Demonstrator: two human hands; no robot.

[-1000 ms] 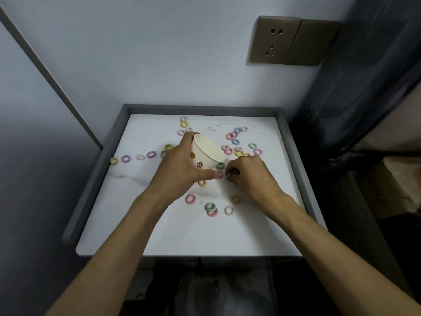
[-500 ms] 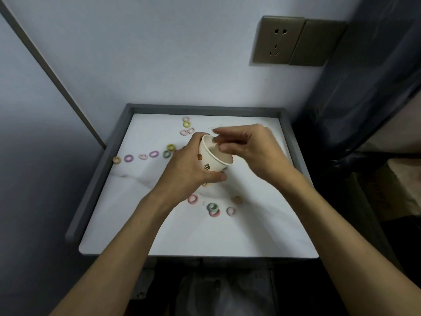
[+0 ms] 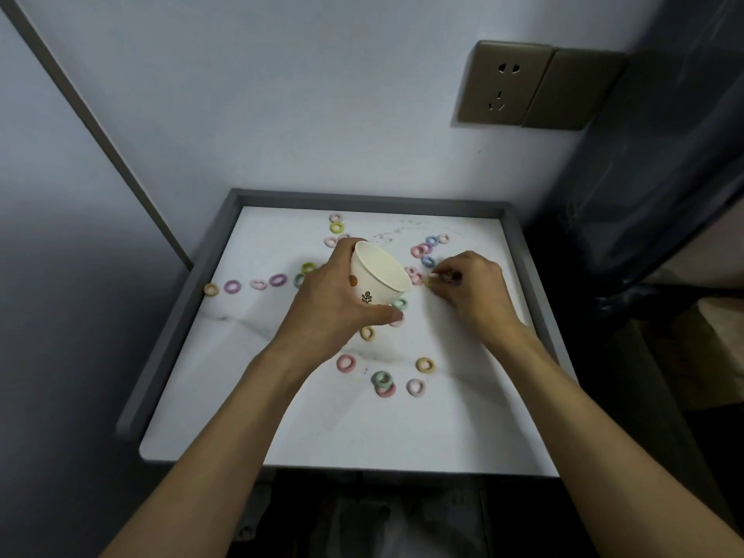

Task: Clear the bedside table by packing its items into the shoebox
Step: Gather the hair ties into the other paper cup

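My left hand [image 3: 334,304] grips a white paper cup [image 3: 376,273] with a small leaf print, tilted with its mouth toward the right, just above the white marble top of the bedside table [image 3: 249,388]. Right of the cup, my right hand [image 3: 471,292] is down on the tabletop and pinches a yellow-green ring [image 3: 430,280] between thumb and fingertips. Several small pastel rings lie scattered on the table: a row at the left [image 3: 254,283], a cluster at the back right [image 3: 426,247], and a group near the front [image 3: 382,380]. No shoebox is in view.
A raised grey rim [image 3: 169,328] runs along the table's left, back and right sides. A wall socket [image 3: 503,88] sits on the wall above. A dark curtain [image 3: 664,175] hangs at the right, close to the table.
My right hand has come down from the cup's mouth to the tabletop on the right and closed on a yellow-green ring. The left hand still holds the cup in about the same place.
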